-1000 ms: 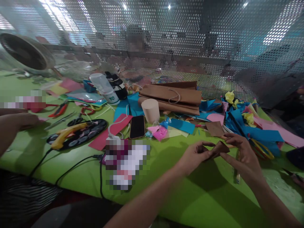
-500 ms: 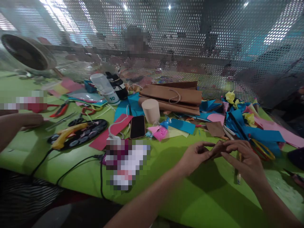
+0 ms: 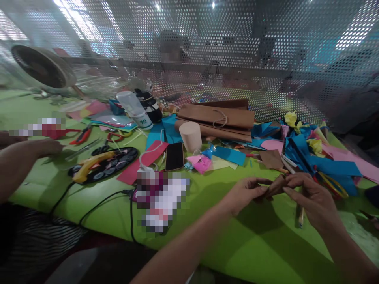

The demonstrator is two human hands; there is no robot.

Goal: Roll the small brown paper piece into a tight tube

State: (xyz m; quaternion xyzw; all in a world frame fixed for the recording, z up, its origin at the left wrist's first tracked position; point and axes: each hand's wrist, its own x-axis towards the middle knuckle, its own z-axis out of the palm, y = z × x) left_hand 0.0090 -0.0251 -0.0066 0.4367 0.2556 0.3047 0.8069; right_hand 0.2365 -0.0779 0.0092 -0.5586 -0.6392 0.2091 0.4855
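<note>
The left hand [image 3: 247, 193] and the right hand [image 3: 310, 197] meet over the green table [image 3: 225, 236], and both pinch a small folded piece of brown paper [image 3: 275, 186] between thumb and fingertips. The paper is held just above the table, its edge pointing toward the right hand, whose fingers curl over it from above. A pencil [image 3: 301, 216] lies on the table just below the right hand.

Beyond the brown paper lies a loose brown square [image 3: 271, 158], and to the right of it a heap of blue paper strips [image 3: 322, 163] with yellow paper flowers [image 3: 291, 118]. Left of the brown paper, a pink crumpled packet [image 3: 201, 163] sits beside a black phone [image 3: 174, 156], with a beige cylinder [image 3: 191, 136] just behind them. Flat brown paper bags [image 3: 219, 118] lie behind the cylinder.

Far to the left of the brown paper, a yellow glue gun [image 3: 89, 167] rests on a dark round tray [image 3: 118, 159], its black cord [image 3: 97, 203] trailing to the table edge. Another person's hand [image 3: 44, 148] rests near that tray, close to red-handled scissors [image 3: 83, 135].
</note>
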